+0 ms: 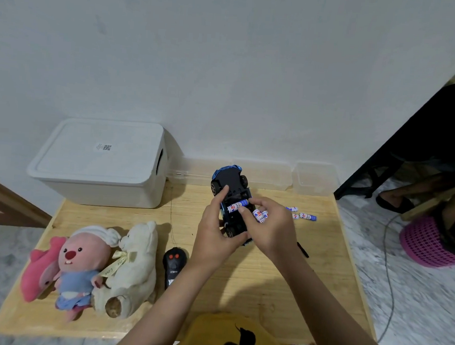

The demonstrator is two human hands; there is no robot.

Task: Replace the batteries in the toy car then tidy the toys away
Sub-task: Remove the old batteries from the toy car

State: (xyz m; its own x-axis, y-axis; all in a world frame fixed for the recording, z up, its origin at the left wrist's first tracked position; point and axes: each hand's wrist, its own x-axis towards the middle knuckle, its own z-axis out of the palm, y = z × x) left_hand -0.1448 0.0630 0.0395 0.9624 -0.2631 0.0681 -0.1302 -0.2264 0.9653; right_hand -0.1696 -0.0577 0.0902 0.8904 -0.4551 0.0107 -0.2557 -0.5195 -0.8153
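While I work: car [230,196] lies belly-up on the table [254,280], bay open.
Left hand [217,233]: curled round the car.
Right hand [268,225]: pinching one battery [237,206] into the bay, more in my palm.
Left: loose batteries [305,216], plush toys [87,267], closed box [99,161].

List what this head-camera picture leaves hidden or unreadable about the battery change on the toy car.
- Battery bay of the toy car: covered by both hands, head view; cells already seated cannot be counted.
- Battery polarity: marks too small.
- Right hand: more cells lie in its palm; fingers hide the number.
- Loose batteries on the table: old or new, unclear.
- White box: lid shut, contents hidden.
- Left hand covers the car's near end.
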